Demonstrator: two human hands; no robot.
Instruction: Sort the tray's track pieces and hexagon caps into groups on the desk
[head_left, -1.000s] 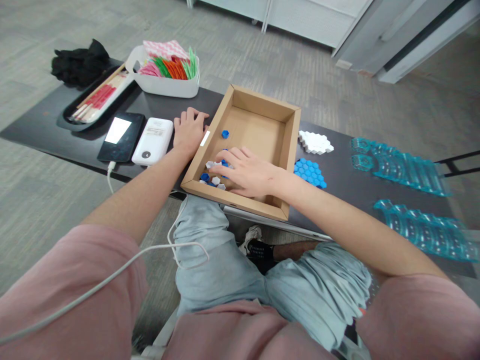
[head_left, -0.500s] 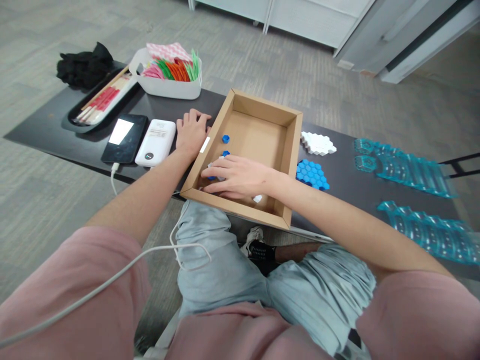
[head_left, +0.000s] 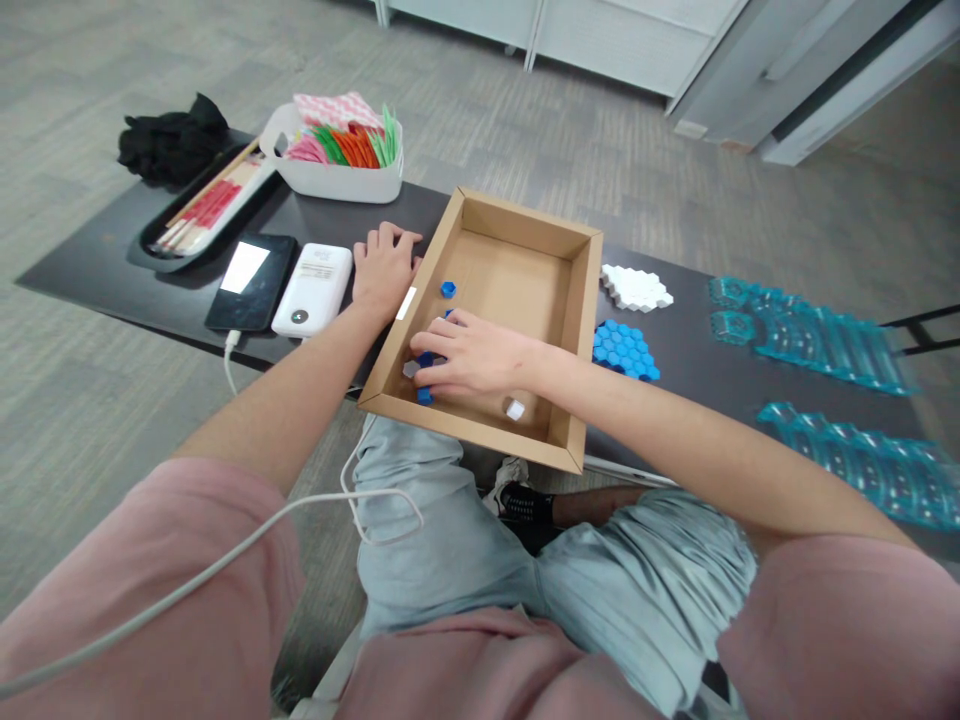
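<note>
A brown cardboard tray (head_left: pixel 577 330) lies on the black table. My right hand (head_left: pixel 472 355) rests inside it at the near left corner, fingers curled down onto several small blue and white hexagon pieces (head_left: pixel 420 375); what it grips is hidden. One blue hexagon (head_left: pixel 448 289) sits alone farther back in the tray, and one white hexagon (head_left: pixel 515 409) lies near my wrist. My left hand (head_left: pixel 382 265) lies flat with fingers spread on the table, touching the tray's left wall.
Right of the tray lie a white hexagon cluster (head_left: pixel 634 286) and a blue hexagon cluster (head_left: pixel 624 350), then teal plastic strips (head_left: pixel 810 335). To the left are a power bank (head_left: pixel 313 290), a phone (head_left: pixel 251 280), a white bin of coloured packets (head_left: pixel 341 150) and a dark dish of chopsticks (head_left: pixel 195 210).
My right hand has slid toward the tray's near left corner over the pieces. A white hexagon now lies uncovered near my wrist. My left hand has stayed put.
</note>
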